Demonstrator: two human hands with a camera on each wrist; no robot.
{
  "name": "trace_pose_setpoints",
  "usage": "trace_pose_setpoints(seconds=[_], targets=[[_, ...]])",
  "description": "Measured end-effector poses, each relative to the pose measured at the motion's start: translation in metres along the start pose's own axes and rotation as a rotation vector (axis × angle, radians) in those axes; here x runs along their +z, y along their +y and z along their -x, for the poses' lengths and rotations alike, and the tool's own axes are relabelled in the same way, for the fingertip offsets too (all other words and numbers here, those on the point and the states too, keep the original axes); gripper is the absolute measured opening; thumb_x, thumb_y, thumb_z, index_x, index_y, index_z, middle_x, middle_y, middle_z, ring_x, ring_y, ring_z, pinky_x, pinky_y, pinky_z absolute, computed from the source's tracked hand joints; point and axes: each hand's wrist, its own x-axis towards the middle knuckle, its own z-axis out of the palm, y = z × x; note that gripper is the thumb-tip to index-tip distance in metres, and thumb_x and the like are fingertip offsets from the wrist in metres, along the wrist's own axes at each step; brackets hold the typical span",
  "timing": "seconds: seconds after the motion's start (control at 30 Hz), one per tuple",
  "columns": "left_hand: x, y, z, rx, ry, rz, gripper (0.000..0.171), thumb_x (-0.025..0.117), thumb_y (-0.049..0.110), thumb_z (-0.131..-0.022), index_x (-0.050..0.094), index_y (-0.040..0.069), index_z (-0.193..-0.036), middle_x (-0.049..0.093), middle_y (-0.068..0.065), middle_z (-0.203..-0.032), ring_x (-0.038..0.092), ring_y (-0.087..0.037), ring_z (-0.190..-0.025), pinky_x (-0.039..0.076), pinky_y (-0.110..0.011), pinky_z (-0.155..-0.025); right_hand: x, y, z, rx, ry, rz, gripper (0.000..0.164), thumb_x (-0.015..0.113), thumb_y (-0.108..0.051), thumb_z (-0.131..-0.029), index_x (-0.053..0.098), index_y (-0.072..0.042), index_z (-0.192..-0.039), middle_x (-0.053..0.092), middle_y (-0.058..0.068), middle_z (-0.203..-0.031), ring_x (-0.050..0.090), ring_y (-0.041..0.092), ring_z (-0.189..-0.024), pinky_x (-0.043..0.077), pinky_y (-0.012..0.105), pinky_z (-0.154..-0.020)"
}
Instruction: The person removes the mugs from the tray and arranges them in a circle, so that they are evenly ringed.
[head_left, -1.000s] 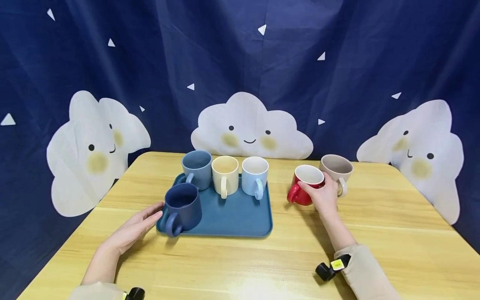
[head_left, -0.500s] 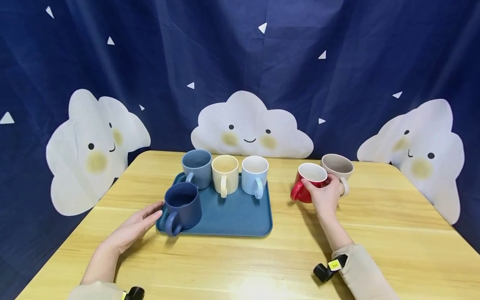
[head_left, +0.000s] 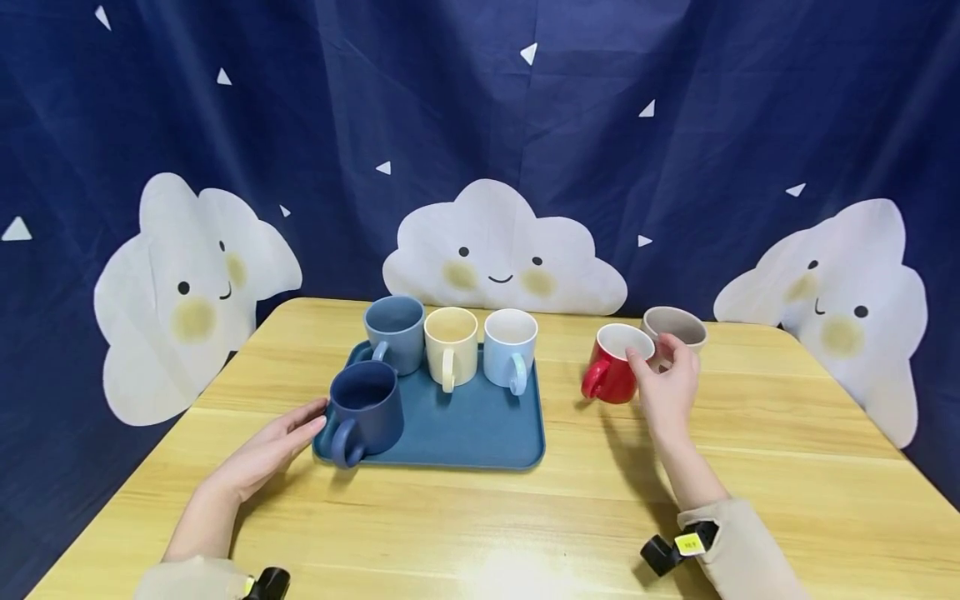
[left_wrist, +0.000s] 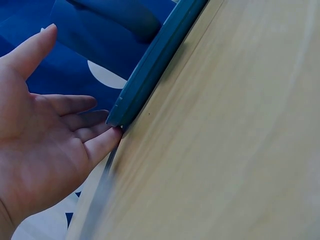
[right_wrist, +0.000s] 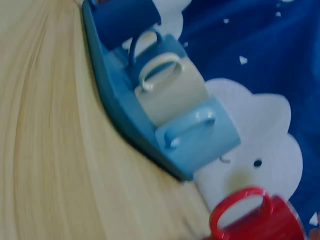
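Note:
A red mug [head_left: 617,379] with a white inside stands on the table right of the tray, its handle towards the front left. My right hand [head_left: 670,392] is at its right side, thumb near the rim and fingers parted from it. Those fingers overlap a taupe mug [head_left: 678,325] just behind, hiding its handle. My left hand [head_left: 258,454] has its fingers extended, fingertips at the left edge of the blue tray [head_left: 465,433]. On that tray stand a navy mug [head_left: 371,408], a grey-blue mug [head_left: 397,333], a cream mug [head_left: 452,346] and a light blue mug [head_left: 510,350].
The wooden table [head_left: 450,533] carries everything. Behind it hangs a dark blue curtain [head_left: 480,100] with smiling white clouds. Three mugs line the tray's back side, and the navy one sits at its front left corner.
My right hand has let go of the red mug and shifted right, its fingers parting from the side. The red mug has moved slightly right and back. My left hand stays put.

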Motion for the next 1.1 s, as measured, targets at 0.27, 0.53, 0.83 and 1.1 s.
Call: trace_pose_setpoints(seconds=[0.27, 0.53, 0.83, 1.1], targets=[[0.000, 0.001, 0.000, 0.002, 0.003, 0.007, 0.067, 0.039, 0.027, -0.101, 0.006, -0.013, -0.143, 0.005, -0.029, -0.149, 0.000, -0.041, -0.137, 0.005, -0.057, -0.108, 0.014, -0.044, 0.017, -0.027, -0.333, -0.040, 0.044, 0.065, -0.011, -0.086, 0.051, 0.005, -0.124, 0.058, 0.022, -0.115, 0.055, 0.031, -0.106, 0.045, 0.034, -0.090], [0.001, 0.000, -0.001, -0.002, 0.004, 0.017, 0.067, 0.039, 0.028, -0.101, 0.006, -0.013, -0.143, 0.005, -0.030, -0.149, 0.001, -0.040, -0.137, 0.004, -0.057, -0.108, 0.059, -0.075, 0.057, -0.125, -0.573, -0.093, 0.047, 0.072, -0.014, -0.082, 0.055, 0.004, -0.121, 0.062, 0.020, -0.110, 0.057, 0.032, -0.105, 0.049, 0.047, -0.087], [0.000, 0.001, 0.001, -0.003, 0.001, 0.022, 0.068, 0.030, 0.036, -0.102, 0.006, -0.014, -0.142, 0.006, -0.030, -0.149, 0.004, -0.040, -0.137, 0.014, -0.042, -0.111, 0.104, -0.091, 0.094, -0.131, -0.784, -0.146, 0.053, 0.071, -0.024, -0.081, 0.054, 0.000, -0.125, 0.060, 0.013, -0.113, 0.055, 0.026, -0.105, 0.049, 0.045, -0.085], [0.000, 0.006, 0.001, -0.004, -0.022, 0.051, 0.072, 0.009, 0.044, -0.101, 0.004, -0.015, -0.142, 0.003, -0.031, -0.149, 0.002, -0.043, -0.136, 0.025, -0.013, -0.102, 0.124, -0.086, 0.110, -0.109, -0.865, -0.131, 0.053, 0.069, -0.026, -0.083, 0.052, -0.002, -0.127, 0.060, 0.012, -0.115, 0.054, 0.028, -0.107, 0.046, 0.045, -0.090]])
